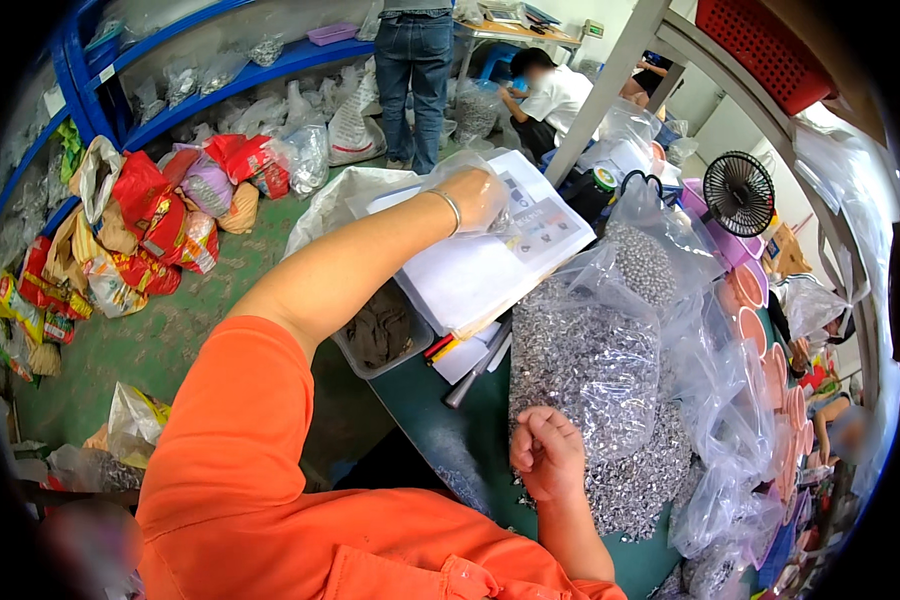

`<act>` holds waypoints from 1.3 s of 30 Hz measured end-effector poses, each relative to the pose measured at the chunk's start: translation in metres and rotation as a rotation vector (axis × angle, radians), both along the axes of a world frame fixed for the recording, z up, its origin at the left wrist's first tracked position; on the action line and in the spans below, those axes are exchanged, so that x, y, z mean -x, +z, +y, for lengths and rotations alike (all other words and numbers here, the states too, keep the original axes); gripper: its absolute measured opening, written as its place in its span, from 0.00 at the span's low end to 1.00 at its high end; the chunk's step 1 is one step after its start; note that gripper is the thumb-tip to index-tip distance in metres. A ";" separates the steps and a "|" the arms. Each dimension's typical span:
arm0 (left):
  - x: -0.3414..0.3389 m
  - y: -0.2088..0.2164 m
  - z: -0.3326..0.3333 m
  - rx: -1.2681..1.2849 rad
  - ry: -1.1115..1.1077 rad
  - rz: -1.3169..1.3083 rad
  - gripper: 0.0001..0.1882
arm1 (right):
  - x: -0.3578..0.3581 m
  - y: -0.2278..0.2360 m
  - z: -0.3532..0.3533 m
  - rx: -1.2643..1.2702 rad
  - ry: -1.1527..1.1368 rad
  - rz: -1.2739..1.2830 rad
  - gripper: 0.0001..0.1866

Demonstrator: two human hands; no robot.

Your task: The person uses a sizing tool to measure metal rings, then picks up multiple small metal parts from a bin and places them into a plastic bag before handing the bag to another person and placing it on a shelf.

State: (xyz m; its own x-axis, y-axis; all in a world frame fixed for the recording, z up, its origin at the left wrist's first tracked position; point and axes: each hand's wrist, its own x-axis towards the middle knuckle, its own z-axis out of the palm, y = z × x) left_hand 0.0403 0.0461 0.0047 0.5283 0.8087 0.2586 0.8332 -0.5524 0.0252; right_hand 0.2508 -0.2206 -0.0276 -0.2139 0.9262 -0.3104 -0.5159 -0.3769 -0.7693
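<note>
My left hand (475,198), with a bangle at the wrist, reaches across a stack of printed sheets (545,225). A clear plastic bag (498,205) wraps round this hand and blurs its fingers. Nearer to me, my right hand (550,452) is closed, its fingers curled in. Whatever it may hold is hidden. Under and beside it spreads a heap of small shiny metal pieces (635,490). A large clear bag full of the same kind of pieces (595,350) lies on the heap, just beyond the right hand.
A grey tub (422,335), pens (438,346) and a dark-handled tool (478,370) lie beside the papers. Pink bowls (752,330) and a black fan (738,193) line the right. Filled sacks (160,215) cover the left floor. One person stands ahead; another crouches (560,100).
</note>
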 end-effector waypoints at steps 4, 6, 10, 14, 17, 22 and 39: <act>-0.005 0.020 -0.007 0.284 -0.012 0.005 0.10 | -0.001 -0.002 -0.002 0.021 -0.001 -0.028 0.07; -0.003 0.011 -0.004 0.123 -0.040 0.109 0.11 | 0.001 -0.002 -0.002 0.006 0.026 -0.031 0.07; -0.009 0.005 -0.003 0.052 0.008 0.224 0.12 | 0.005 -0.002 -0.003 -0.006 0.049 -0.040 0.07; -0.013 -0.017 0.018 0.068 0.053 0.101 0.10 | 0.007 -0.005 -0.004 -0.023 0.054 -0.043 0.07; -0.013 -0.021 0.028 0.072 0.009 0.238 0.10 | 0.005 -0.005 -0.005 0.000 0.034 -0.055 0.07; 0.007 -0.011 0.033 -0.063 -0.170 0.316 0.11 | 0.003 -0.006 -0.007 -0.038 0.033 -0.061 0.07; 0.044 0.042 -0.102 0.561 0.122 -1.516 0.11 | 0.008 -0.010 0.004 -0.055 0.107 -0.076 0.06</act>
